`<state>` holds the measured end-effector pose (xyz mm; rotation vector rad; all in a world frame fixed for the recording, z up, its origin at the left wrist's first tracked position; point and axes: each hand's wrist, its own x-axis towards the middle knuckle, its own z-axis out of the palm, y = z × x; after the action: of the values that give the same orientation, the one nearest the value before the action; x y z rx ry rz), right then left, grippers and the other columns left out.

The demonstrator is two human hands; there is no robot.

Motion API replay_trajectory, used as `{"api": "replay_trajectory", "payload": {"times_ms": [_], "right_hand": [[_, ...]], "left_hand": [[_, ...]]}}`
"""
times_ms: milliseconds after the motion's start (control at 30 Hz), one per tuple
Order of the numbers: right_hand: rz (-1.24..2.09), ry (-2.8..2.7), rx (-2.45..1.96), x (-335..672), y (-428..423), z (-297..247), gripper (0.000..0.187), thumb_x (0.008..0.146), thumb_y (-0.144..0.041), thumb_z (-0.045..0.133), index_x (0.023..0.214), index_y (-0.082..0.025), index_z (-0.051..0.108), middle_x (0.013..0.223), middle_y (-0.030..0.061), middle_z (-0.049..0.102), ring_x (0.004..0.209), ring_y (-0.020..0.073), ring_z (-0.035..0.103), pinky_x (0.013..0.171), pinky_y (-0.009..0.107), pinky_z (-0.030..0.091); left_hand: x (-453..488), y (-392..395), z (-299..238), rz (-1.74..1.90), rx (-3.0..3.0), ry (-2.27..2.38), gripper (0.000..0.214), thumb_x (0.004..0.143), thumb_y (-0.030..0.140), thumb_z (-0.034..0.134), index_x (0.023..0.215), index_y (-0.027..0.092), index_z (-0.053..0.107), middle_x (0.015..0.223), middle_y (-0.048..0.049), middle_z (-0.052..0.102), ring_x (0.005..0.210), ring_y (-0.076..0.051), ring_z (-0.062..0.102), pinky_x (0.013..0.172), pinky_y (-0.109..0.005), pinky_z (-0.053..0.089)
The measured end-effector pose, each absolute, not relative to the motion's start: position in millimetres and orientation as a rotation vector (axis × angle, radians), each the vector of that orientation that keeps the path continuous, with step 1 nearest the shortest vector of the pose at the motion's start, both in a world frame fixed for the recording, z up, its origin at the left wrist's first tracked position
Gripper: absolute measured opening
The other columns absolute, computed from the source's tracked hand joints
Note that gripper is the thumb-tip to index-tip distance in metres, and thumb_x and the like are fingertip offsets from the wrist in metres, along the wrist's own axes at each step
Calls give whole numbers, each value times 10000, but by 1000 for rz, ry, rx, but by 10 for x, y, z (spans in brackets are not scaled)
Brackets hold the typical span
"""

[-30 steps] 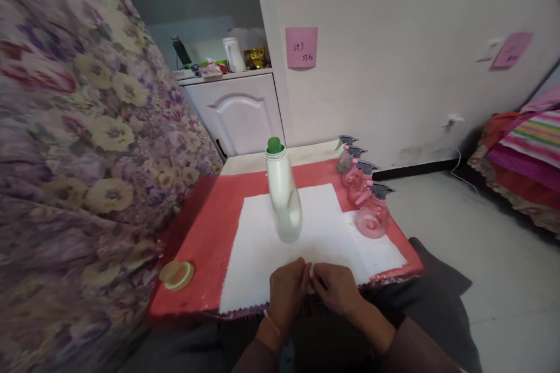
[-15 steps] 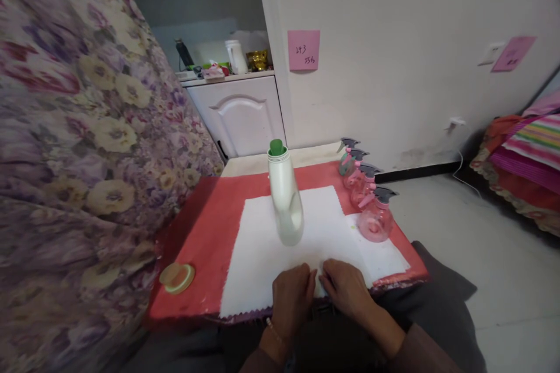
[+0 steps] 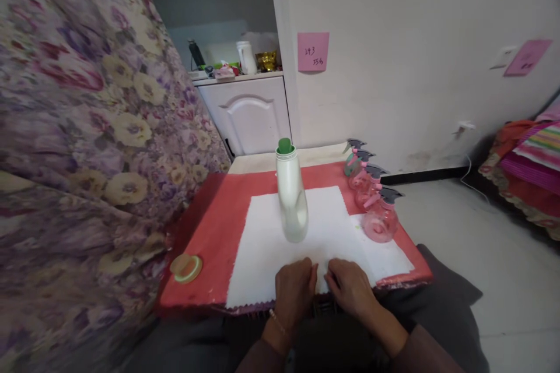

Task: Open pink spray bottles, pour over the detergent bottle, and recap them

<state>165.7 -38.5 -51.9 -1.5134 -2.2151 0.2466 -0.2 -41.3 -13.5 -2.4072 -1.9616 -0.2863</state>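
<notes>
My left hand (image 3: 295,291) and my right hand (image 3: 350,287) rest side by side on the near edge of a white cloth (image 3: 266,245) spread over a red-topped table (image 3: 210,227). Both have curled fingers, thumbs almost touching; whether they pinch the cloth is unclear. A tall white bottle (image 3: 291,198) with a green cap stands upright on the cloth just beyond my hands. Several pink spray bottles (image 3: 380,215) with grey triggers stand in a row at the table's right edge.
A round green lid (image 3: 186,267) lies at the table's near left corner. A floral fabric mass (image 3: 79,145) crowds the left. Behind stand a white cabinet (image 3: 245,113) and a wall with pink notes (image 3: 313,51). Striped bedding (image 3: 529,169) lies at right.
The view has shifted slightly to the left, so everything sits a little further right. My hands stay together at the cloth's near edge.
</notes>
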Motion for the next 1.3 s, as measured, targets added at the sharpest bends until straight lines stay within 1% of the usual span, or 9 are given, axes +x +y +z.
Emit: {"api": "replay_trajectory", "payload": {"times_ms": [267,400,533,633,733,833,967,1067,1300], "right_hand": [[459,-2072,-1527,1722,-394,-371,165,903,-264,520,748,-208,529,706,1,602,689,181,541,643,280,298],[334,-2141,-1521,1687,-409,-444,149,899,-230,498,756,-210,537,719,11,612,699,194,548,657,298,294],[220,-2202,-1528,1641,-412,-587,147,890,-211,490,753,-211,545,710,12,614,681,196,550,655,307,283],[259,-2178,-1536,1662,-416,-544,147,878,-210,504,737,-209,544,701,10,613,684,192,550,645,296,285],[411,-2111,-1517,1697,-428,-408,157,889,-233,514,736,-209,536,684,-3,605,671,177,547,636,278,295],[403,-2063,-1490,1683,-432,-353,194,921,-290,502,747,-210,531,701,-1,602,691,178,540,655,276,304],[226,-2180,-1472,1586,-412,-508,159,898,-224,504,746,-212,551,702,7,611,674,185,527,656,300,276],[200,-2177,-1484,1544,-397,-610,150,893,-216,505,752,-211,559,716,7,617,686,183,533,670,301,275],[396,-2061,-1488,1630,-392,-360,151,890,-232,516,745,-207,551,709,1,614,684,175,538,649,274,300]], "left_hand": [[-28,-427,-313,-226,-2433,-1969,255,960,296,472,768,227,625,729,-17,706,683,-210,658,561,-336,252],[-34,-463,-189,-249,-2426,-1982,243,962,318,475,782,235,616,735,0,704,693,-194,658,569,-333,266],[-24,-468,2,-282,-2391,-2003,315,998,379,385,824,247,612,772,-6,705,733,-202,661,593,-332,292],[-18,-441,-55,-226,-2411,-2012,287,978,354,441,797,237,630,757,-18,713,711,-208,664,574,-325,284],[-25,-419,-216,-187,-2424,-2026,260,957,302,480,770,223,643,738,-26,718,683,-208,667,550,-317,264],[-41,-422,-277,-195,-2431,-2017,250,959,306,476,794,225,645,754,-21,722,697,-207,673,552,-312,265],[-58,-439,-140,-227,-2434,-2005,277,977,335,445,790,234,623,748,-6,714,711,-191,673,566,-315,283],[-68,-430,-64,-253,-2415,-1999,314,1002,348,377,832,237,615,783,-13,716,744,-191,676,586,-316,302],[-96,-387,-307,-171,-2433,-1990,282,976,281,420,800,222,632,734,-27,714,694,-223,678,551,-315,278]]}}
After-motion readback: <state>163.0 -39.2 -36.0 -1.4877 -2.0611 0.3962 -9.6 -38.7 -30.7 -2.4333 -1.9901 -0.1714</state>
